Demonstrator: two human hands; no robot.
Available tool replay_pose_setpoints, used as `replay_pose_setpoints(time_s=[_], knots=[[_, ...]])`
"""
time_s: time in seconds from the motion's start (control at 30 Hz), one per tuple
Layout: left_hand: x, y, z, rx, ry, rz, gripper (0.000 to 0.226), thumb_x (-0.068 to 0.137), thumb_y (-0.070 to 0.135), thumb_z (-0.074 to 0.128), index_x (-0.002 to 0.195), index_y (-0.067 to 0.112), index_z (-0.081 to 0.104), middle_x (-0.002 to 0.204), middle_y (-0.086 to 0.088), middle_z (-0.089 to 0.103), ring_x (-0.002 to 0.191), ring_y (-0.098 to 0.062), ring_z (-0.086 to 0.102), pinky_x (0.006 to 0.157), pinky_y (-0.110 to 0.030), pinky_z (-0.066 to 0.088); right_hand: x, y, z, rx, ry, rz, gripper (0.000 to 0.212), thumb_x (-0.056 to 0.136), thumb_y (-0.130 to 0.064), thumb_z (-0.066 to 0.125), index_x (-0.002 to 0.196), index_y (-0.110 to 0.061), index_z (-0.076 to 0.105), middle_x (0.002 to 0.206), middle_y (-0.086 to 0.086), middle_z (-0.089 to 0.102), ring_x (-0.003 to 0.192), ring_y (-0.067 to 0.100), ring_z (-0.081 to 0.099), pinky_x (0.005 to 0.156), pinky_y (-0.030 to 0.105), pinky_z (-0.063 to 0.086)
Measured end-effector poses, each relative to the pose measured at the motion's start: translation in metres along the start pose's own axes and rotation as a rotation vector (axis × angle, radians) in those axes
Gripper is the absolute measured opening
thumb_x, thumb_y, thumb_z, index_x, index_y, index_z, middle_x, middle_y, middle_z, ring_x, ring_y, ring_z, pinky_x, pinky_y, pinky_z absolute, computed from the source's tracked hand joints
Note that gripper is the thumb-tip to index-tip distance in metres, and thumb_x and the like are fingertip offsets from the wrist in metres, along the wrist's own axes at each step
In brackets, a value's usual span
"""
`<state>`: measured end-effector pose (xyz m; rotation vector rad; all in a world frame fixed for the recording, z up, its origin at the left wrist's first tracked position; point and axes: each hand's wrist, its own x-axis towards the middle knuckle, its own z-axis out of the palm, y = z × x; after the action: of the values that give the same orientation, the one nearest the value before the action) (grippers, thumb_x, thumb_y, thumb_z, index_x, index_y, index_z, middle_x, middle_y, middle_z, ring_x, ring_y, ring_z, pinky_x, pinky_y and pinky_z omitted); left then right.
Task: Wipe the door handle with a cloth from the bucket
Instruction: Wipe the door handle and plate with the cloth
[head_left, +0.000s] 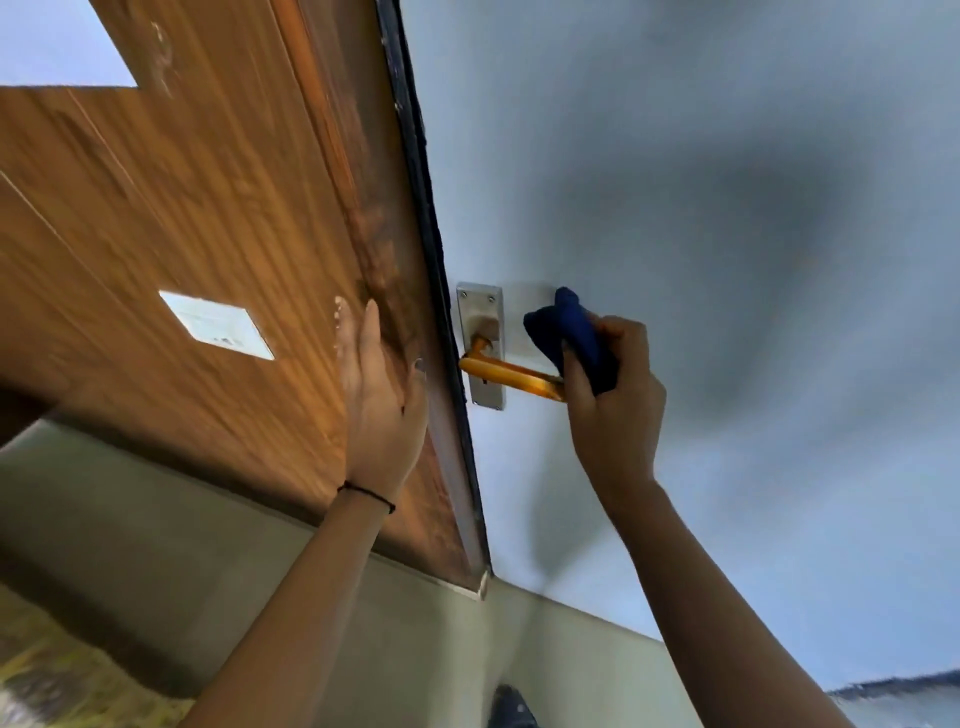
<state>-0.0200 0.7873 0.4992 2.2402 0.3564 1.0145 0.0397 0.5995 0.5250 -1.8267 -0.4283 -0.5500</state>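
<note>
**Cloth Held at the Door Handle**

The blue cloth (571, 335) was held bunched in the right hand (613, 395), whose grip was closed around it, with part of the fabric standing out above the fingers. The cloth was pressed at the free end of the orange-gold door handle (511, 374), which was fixed to a silver plate (480, 312) near the left edge of the pale door (701, 208). The lever seemed to be touched by the cloth and the thumb, though the exact contact was hidden by the hand.

The cloth was judged to be soft, light and easily folded, so it could be wrapped around the lever and slid along it; a fuller grip on the bunched middle would keep it from slipping out. The handle was judged to be stiff, smooth and probably slippery, and it might turn down under pressure.

The left hand (379, 405) was laid flat with fingers apart on the brown wooden frame (208, 234), close to the dark edge strip (431, 234), and nothing was held in it. A white label (215, 325) was seen on the wood further left. The bucket was not in view. Nothing stood between the cloth and the handle; only the plate screws and the narrow neck of the lever were thought to be hard to reach.
</note>
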Motion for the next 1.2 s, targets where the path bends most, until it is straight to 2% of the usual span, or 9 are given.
replay_pose_setpoints(time_s=[0.07,0.17,0.27,0.37,0.53,0.67,0.87,1.07,1.2], knots=[[0.015,-0.011,0.002,0.039,0.041,0.036,0.070,0.092,0.022,0.052,0.151,0.013,0.018,0.161,-0.010,0.002,0.149,-0.025,0.003,0.115,-0.058,0.019,0.004,0.002,0.025,-0.118,0.015,-0.143,0.028,0.081,-0.015,0.064,0.107,-0.008,0.061,0.096,0.011,0.072,0.083,0.017,0.063,0.071,0.024,0.049],[0.033,-0.026,0.005,0.088,0.081,0.059,0.070,0.092,0.021,0.053,0.150,0.008,0.017,0.159,-0.019,0.004,0.149,-0.029,0.001,0.117,-0.058,0.014,0.003,0.006,0.068,-0.271,-0.132,-0.296,0.021,0.080,-0.021,0.063,0.099,-0.012,0.065,0.104,0.007,0.073,0.101,0.023,0.065,0.089,0.041,0.051],[0.040,-0.042,0.012,0.135,0.090,0.134,0.068,0.093,0.019,0.054,0.149,0.002,0.018,0.157,-0.027,0.005,0.147,-0.027,-0.002,0.120,-0.051,0.007,-0.018,0.012,0.100,-0.530,-0.317,-0.270,0.033,0.092,-0.038,0.049,0.110,-0.018,0.069,0.126,0.003,0.067,0.125,0.024,0.056,0.107,0.052,0.037],[0.043,-0.058,0.020,0.152,0.075,0.204,0.068,0.094,0.021,0.052,0.147,0.003,0.015,0.155,-0.029,0.005,0.147,-0.020,-0.007,0.120,-0.043,-0.001,-0.022,0.013,0.113,-0.633,-0.340,-0.244,0.044,0.096,-0.047,0.040,0.122,-0.022,0.065,0.137,0.001,0.059,0.133,0.024,0.049,0.112,0.048,0.026],[0.053,-0.085,0.027,0.186,0.060,0.332,0.081,0.092,0.035,0.050,0.153,0.021,-0.002,0.157,-0.017,-0.011,0.146,-0.015,-0.017,0.120,-0.043,-0.006,-0.013,0.017,0.111,-0.866,-0.337,-0.322,0.037,0.094,-0.037,0.054,0.128,-0.024,0.060,0.132,0.003,0.063,0.120,0.028,0.056,0.097,0.041,0.034],[0.062,-0.106,0.029,0.216,0.051,0.501,0.083,0.093,0.045,0.045,0.152,0.023,-0.009,0.157,0.004,-0.028,0.146,-0.016,-0.020,0.119,-0.042,-0.011,-0.008,0.018,0.108,-0.957,-0.240,-0.121,0.041,0.091,-0.049,0.051,0.123,-0.026,0.062,0.115,-0.001,0.067,0.107,0.025,0.061,0.088,0.038,0.034],[0.068,-0.116,0.031,0.232,0.092,0.609,0.081,0.094,0.052,0.040,0.152,0.020,-0.007,0.158,-0.001,-0.025,0.146,-0.017,-0.020,0.117,-0.041,-0.014,-0.024,0.008,0.137,-0.897,-0.063,0.077,0.040,0.091,-0.041,0.053,0.126,-0.024,0.061,0.118,0.000,0.065,0.116,0.024,0.054,0.108,0.046,0.027],[0.068,-0.118,0.033,0.211,0.114,0.622,0.086,0.091,0.049,0.046,0.153,0.019,-0.005,0.158,-0.002,-0.023,0.146,-0.018,-0.019,0.117,-0.041,-0.013,-0.021,-0.005,0.148,-0.917,-0.039,0.091,0.038,0.090,-0.041,0.053,0.122,-0.024,0.065,0.114,0.003,0.067,0.107,0.025,0.059,0.097,0.036,0.031],[0.067,-0.118,0.032,0.179,0.102,0.616,0.092,0.086,0.045,0.055,0.153,0.020,-0.004,0.158,-0.001,-0.023,0.146,-0.017,-0.019,0.117,-0.041,-0.014,-0.012,-0.004,0.141,-0.696,0.075,0.276,0.033,0.086,-0.041,0.060,0.114,-0.026,0.069,0.104,-0.004,0.071,0.103,0.019,0.061,0.104,0.030,0.030]])
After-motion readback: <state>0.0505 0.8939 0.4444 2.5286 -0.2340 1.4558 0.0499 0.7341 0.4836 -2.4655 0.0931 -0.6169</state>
